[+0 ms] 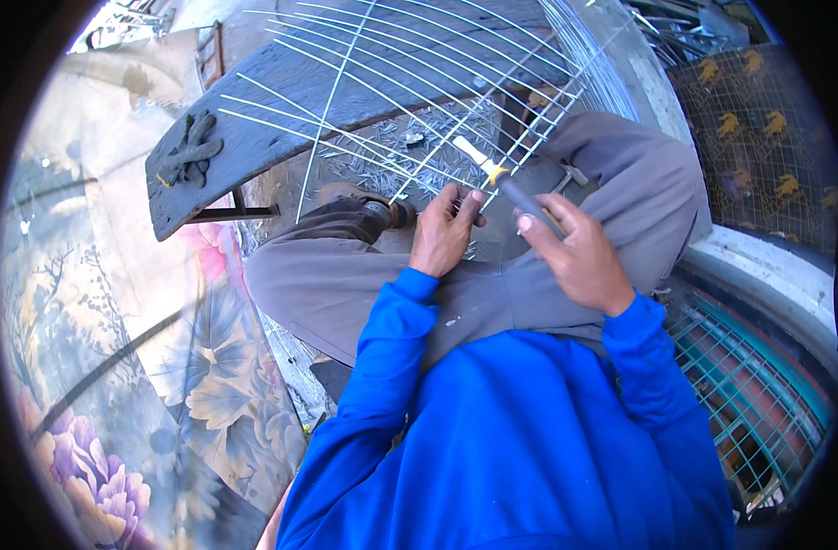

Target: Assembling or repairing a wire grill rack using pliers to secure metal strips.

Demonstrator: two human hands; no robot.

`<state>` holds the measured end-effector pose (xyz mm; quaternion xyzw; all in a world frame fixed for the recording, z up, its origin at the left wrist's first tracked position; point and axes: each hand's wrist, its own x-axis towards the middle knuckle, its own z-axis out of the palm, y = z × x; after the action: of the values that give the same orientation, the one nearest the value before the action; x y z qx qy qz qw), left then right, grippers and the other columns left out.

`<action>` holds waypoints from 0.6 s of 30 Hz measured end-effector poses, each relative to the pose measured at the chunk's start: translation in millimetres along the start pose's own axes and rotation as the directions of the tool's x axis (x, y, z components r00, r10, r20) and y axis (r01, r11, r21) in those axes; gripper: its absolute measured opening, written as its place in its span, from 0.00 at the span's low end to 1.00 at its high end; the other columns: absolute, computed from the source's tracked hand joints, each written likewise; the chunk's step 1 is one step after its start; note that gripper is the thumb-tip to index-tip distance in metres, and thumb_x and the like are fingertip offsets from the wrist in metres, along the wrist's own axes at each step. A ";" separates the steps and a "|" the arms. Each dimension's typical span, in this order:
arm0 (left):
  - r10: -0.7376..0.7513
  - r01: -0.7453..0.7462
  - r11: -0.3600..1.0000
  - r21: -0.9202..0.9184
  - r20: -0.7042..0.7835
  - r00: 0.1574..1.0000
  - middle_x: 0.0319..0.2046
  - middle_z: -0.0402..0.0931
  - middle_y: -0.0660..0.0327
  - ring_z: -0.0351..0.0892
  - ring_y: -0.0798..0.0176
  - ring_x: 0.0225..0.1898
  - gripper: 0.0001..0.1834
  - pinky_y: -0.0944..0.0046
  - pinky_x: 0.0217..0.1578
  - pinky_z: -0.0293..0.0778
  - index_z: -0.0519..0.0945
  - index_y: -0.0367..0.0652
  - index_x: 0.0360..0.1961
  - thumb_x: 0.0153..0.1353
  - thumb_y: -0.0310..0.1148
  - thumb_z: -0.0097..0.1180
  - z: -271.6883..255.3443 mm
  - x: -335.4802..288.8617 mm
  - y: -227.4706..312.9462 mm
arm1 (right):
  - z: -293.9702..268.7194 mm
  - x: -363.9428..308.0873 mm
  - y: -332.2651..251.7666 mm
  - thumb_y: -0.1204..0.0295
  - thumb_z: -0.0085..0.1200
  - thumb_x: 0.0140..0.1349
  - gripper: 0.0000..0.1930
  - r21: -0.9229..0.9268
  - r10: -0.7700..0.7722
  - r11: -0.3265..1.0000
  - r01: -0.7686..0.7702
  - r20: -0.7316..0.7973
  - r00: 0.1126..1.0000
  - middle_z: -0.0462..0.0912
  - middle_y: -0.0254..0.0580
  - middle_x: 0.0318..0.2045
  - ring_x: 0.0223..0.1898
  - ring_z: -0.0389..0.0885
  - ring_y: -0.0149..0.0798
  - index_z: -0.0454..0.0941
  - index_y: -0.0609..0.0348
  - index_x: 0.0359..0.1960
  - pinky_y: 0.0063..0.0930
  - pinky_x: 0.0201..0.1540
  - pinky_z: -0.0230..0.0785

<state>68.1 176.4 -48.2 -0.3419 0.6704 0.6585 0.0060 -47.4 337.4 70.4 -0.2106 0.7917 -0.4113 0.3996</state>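
Head view: right hand [579,255], closed, grips a grey-handled tool [518,191], long axis diagonal, tip pointing forward-left over the wire grid [456,126]. Left hand [442,238], fingers drawn together, pinches the grid's near edge.

Two bare hands, the left hand [442,234] and the right hand [579,252], appear with two bright-blue sleeves [382,344], one grey-handled tool with a yellow collar [521,195], one lattice of thin, pale metal rods [455,130], at least eight running lengthwise, one long, dark wooden bench [290,78] and one green wire-mesh panel [739,412]. Snipped silvery wire pieces [350,170] lie too thick to count; orange-yellow motifs [775,121] on one dark cloth [749,151] number at least five.
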 end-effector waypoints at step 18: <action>0.002 -0.002 1.000 -0.010 0.004 1.000 0.26 0.81 0.62 0.66 0.74 0.20 0.22 0.67 0.22 0.62 0.77 0.37 0.38 0.76 0.49 0.51 -2.7 8.1 -2.7 | -28.8 -61.6 23.0 0.62 0.58 0.69 0.16 -0.079 0.110 0.990 -0.113 -0.050 0.993 0.79 0.49 0.23 0.22 0.78 0.37 0.80 0.64 0.46 0.37 0.30 0.69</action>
<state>64.3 170.7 -53.9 -0.3400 0.6675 0.6624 0.0049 -34.2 405.3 89.7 -0.1727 0.8272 -0.3604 0.3951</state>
